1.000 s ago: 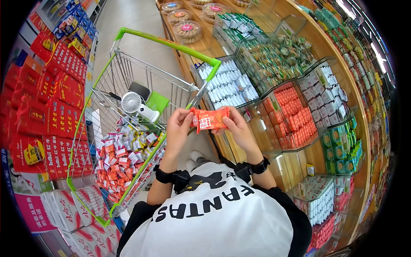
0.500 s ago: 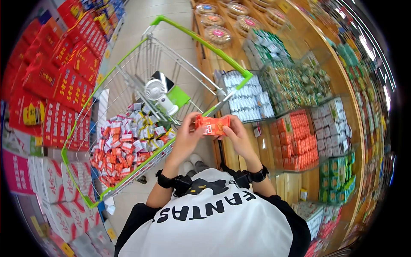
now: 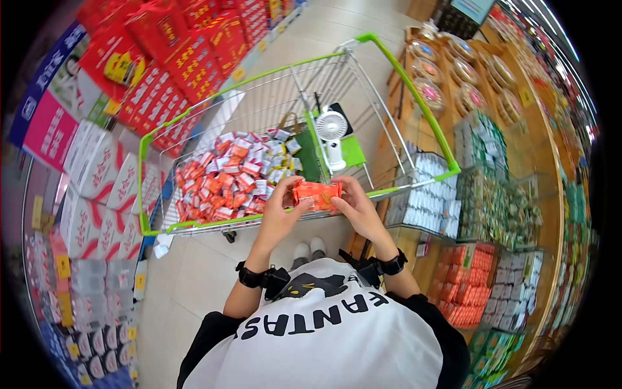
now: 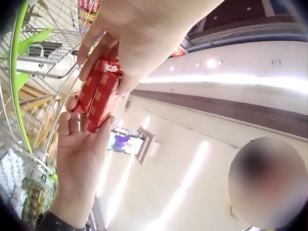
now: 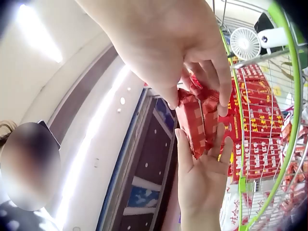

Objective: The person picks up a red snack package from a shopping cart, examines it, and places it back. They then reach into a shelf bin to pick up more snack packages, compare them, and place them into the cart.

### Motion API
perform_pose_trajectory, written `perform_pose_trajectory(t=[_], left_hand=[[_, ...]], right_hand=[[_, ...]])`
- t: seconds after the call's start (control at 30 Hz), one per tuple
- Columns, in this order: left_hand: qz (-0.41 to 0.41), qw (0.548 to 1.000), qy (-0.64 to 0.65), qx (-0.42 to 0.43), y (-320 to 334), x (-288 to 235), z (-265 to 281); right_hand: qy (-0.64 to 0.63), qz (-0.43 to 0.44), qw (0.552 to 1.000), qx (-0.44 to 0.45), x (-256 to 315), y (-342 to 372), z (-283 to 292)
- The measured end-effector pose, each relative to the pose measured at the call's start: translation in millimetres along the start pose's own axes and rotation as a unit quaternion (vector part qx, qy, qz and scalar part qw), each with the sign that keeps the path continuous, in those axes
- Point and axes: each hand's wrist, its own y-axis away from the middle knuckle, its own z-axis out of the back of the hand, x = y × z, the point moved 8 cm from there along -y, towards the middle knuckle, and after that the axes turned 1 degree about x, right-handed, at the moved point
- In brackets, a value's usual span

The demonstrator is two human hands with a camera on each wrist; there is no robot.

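Note:
In front of the shirt, my left hand point(image 3: 280, 211) and right hand point(image 3: 360, 211) pinch small red-orange snack packets point(image 3: 316, 196) between them, one hand at each end. The left wrist view shows two packets point(image 4: 103, 96) side by side, with a paler checked pattern on the wrappers. My left thumb presses on their near end there, and the fingers of my right hand point(image 4: 79, 161) support the other end. In the right wrist view the same packets point(image 5: 193, 120) lie between both hands' fingertips. The shopping cart's green-edged rim point(image 3: 259, 227) runs just past the hands.
Inside the cart are a heap of orange, white and yellow packets point(image 3: 227, 170), a white handheld fan point(image 3: 332, 126) and a dark phone-like object. Wooden shelves point(image 3: 427, 249) with bins of wrapped snacks stand right; stacked red boxes point(image 3: 155, 97) and white cartons point(image 3: 91, 172) stand left.
The head view has swung, so the cart and the shelves appear farther right and the cart is turned. Both hands keep hold of the packets, whose printed label is now turned away from view.

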Motion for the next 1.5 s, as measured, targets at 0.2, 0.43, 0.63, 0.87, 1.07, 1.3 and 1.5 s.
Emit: perform_pose_trajectory(t=[0.2, 0.43, 0.63, 0.87, 1.07, 1.3, 1.5], left_hand=[[-0.002, 0.993, 0.015, -0.115, 32.4, 4.7, 59.1], [0.027, 0.977, 0.042, -0.206, 74.8, 8.4, 99.9], [0.141, 0.956, -0.001, -0.256, 105.7, 49.2, 127.7], [0.243, 0.939, -0.001, -0.243, 121.9, 75.2, 139.4], [0.204, 0.942, 0.017, -0.267, 100.6, 79.7, 181.5], [0.004, 0.891, 0.129, -0.435, 70.1, 29.9, 226.8], [0.098, 0.915, 0.095, -0.381, 95.5, 66.8, 208.7]], right_hand=[[0.048, -0.020, 0.988, 0.146, -9.7, -35.2, -57.8], [0.101, -0.023, 0.962, 0.251, -39.7, -48.5, -108.9], [0.072, -0.087, 0.945, 0.308, -63.6, -51.6, -139.3], [0.038, -0.189, 0.925, 0.327, -111.2, -57.4, -157.4], [0.120, -0.166, 0.928, 0.311, -89.6, -97.2, -179.2], [0.023, 0.057, 0.966, 0.249, -69.1, -157.3, -198.9], [0.130, -0.084, 0.956, 0.248, -103.0, -139.1, -150.1]])
